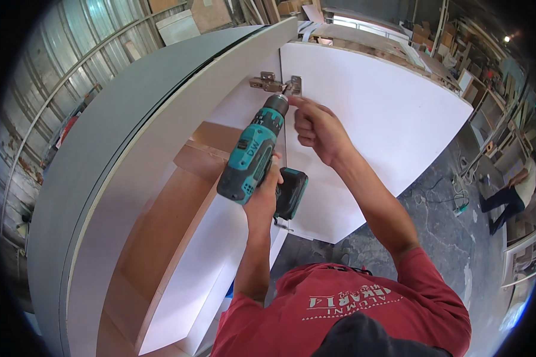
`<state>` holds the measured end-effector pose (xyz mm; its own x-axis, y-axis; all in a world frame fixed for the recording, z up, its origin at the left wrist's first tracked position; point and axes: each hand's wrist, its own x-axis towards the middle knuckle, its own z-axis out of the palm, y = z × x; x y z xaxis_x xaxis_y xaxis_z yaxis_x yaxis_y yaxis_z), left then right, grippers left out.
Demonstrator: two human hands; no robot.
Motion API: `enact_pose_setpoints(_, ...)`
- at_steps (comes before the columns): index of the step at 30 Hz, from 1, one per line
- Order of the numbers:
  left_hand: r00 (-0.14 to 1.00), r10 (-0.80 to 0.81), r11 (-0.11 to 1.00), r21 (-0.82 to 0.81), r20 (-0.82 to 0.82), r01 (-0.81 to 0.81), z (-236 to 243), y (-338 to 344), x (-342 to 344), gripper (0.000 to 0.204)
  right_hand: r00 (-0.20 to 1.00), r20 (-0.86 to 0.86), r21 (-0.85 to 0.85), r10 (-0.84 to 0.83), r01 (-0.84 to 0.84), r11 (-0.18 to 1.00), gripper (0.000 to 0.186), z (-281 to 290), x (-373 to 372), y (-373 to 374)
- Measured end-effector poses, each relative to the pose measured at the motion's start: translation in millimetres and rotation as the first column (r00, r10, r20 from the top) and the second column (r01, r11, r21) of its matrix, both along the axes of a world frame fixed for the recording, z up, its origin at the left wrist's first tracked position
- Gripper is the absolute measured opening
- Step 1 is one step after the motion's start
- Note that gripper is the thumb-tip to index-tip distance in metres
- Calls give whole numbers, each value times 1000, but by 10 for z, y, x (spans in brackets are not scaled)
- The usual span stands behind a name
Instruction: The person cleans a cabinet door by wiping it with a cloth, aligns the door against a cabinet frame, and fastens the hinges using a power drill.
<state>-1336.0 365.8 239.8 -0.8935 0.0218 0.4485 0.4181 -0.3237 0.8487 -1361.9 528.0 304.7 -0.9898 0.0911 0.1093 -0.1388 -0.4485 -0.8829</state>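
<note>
My left hand [264, 193] is wrapped round the grip of a teal and black cordless drill [253, 152], its battery toward me. The drill's tip points away, up at a metal concealed hinge [268, 83] in the cabinet's far inner corner. The hinge joins the cabinet's inner side to a white door [375, 119] standing open on the right. My right hand [321, 126] is closed, its index finger reaching to the drill's tip beside the hinge plate [295, 85]. Anything pinched there is too small to make out.
The white cabinet [178, 101] curves along the left, with a brown wooden shelf part [161, 244] inside. Behind it stands a corrugated metal wall [59, 59]. A cable [458, 184] lies on the grey floor at right, near another person [518, 190]. Boards are stacked beyond the door.
</note>
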Motion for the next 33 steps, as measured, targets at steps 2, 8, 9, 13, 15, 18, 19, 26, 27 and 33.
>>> enact_pose_setpoints(2,999,-12,999,-33,-38,11,-33,48,-66,8,998,22,-6,60,-60,998,20,7,-68,-30)
enact_pose_setpoints(8,999,0,998,-58,-51,-3,60,142,-65,8,999,22,13,50,-50,999,21,22,-119,55)
enact_pose_setpoints(9,999,-1,998,-58,-51,-2,59,150,-79,8,999,22,13,49,-49,999,21,39,-122,60)
enact_pose_setpoints(13,998,-12,997,-80,-56,7,59,99,-90,9,998,16,-7,58,-58,998,21,36,-135,45)
enact_pose_setpoints(15,998,-7,996,-92,-56,1,97,75,-81,10,998,12,-11,64,-64,998,21,29,-136,47)
enact_pose_setpoints(18,999,-4,995,-95,-53,-1,194,-3,-93,11,997,10,-25,73,-73,997,22,37,-138,30)
enact_pose_setpoints(19,999,-2,990,-138,-49,-5,220,-33,-114,12,997,9,-31,76,-75,997,23,22,-142,51)
enact_pose_setpoints(26,980,102,926,-343,-170,-156,94,-143,-274,19,996,7,-110,90,-89,990,16,-105,-170,85)
enact_pose_setpoints(27,979,105,925,-344,-173,-160,84,-148,-283,19,996,5,-111,93,-92,990,16,-110,-172,82)
enact_pose_setpoints(33,990,97,940,-317,-106,-126,99,-159,-286,20,994,11,-183,107,-103,978,18,-102,-161,126)
